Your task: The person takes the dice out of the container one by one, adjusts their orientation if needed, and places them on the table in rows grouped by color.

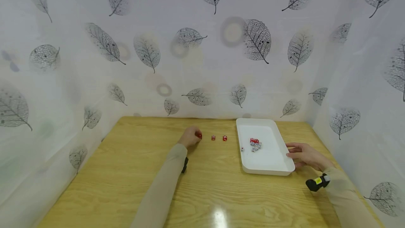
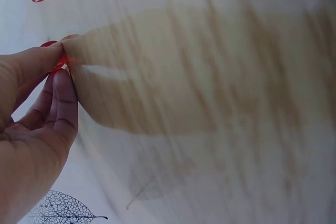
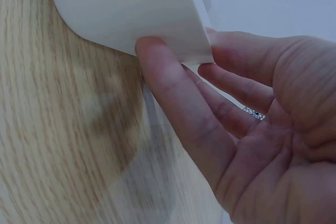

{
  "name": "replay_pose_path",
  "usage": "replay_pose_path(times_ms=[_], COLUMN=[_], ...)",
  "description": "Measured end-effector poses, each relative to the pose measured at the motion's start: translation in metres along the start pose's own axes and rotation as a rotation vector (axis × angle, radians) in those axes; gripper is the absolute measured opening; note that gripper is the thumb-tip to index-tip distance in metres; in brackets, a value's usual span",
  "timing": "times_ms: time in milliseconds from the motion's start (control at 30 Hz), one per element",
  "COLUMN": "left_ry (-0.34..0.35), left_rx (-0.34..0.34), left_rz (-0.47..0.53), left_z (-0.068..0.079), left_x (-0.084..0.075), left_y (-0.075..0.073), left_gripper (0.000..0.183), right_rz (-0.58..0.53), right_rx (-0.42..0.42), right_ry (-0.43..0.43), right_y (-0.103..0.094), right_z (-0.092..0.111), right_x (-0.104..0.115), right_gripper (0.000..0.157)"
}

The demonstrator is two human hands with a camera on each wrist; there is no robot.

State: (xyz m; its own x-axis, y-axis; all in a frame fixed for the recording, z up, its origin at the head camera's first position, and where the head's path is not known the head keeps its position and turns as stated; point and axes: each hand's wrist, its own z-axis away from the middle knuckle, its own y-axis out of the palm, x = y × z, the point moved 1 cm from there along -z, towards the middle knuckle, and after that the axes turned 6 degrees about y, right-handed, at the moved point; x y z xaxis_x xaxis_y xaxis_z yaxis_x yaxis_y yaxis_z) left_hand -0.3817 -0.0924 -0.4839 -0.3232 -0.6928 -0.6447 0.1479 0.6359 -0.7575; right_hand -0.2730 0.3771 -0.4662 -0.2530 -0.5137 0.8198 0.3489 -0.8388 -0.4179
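My left hand (image 1: 190, 137) pinches a red die (image 2: 61, 63) between thumb and fingertips, low over the table; the fingers partly cover it. Two more red dice with white pips, the nearer one (image 1: 213, 138) and the farther one (image 1: 225, 138), lie in a row to the right of that hand. At the right, my right hand (image 1: 305, 154) grips the side of a white tray (image 1: 267, 168), its thumb and fingers at the rim and outer wall. Inside the tray is a small cluster of white dice (image 1: 256, 146) and red dice (image 1: 254, 140). A lone white die (image 1: 242, 149) sits by its left wall.
The wooden table (image 1: 202, 185) bears everything and ends at a pale curtain (image 1: 202, 73) printed with leaves, which surrounds it at the back and sides. A black wrist strap device (image 1: 317, 183) sits on the right forearm, another on the left.
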Motion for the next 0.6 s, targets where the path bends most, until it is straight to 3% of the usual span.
replay_pose_path(times_ms=[167, 433, 600], left_ry=[-0.023, -0.054, -0.136], left_rx=[0.01, 0.008, 0.016], left_rz=[0.0, -0.017, 0.069], left_z=[0.0, 0.005, 0.015], left_x=[0.001, -0.007, -0.016], left_y=[0.0, -0.005, -0.011], left_gripper=[0.015, 0.041, 0.049], right_rz=[0.003, 0.018, 0.013], right_rx=[0.008, 0.004, -0.003], right_ry=[-0.003, 0.004, 0.03], right_y=[0.0, 0.0, 0.0], right_z=[-0.001, -0.002, -0.001], right_x=[0.002, 0.004, 0.003], right_gripper=[0.073, 0.073, 0.073])
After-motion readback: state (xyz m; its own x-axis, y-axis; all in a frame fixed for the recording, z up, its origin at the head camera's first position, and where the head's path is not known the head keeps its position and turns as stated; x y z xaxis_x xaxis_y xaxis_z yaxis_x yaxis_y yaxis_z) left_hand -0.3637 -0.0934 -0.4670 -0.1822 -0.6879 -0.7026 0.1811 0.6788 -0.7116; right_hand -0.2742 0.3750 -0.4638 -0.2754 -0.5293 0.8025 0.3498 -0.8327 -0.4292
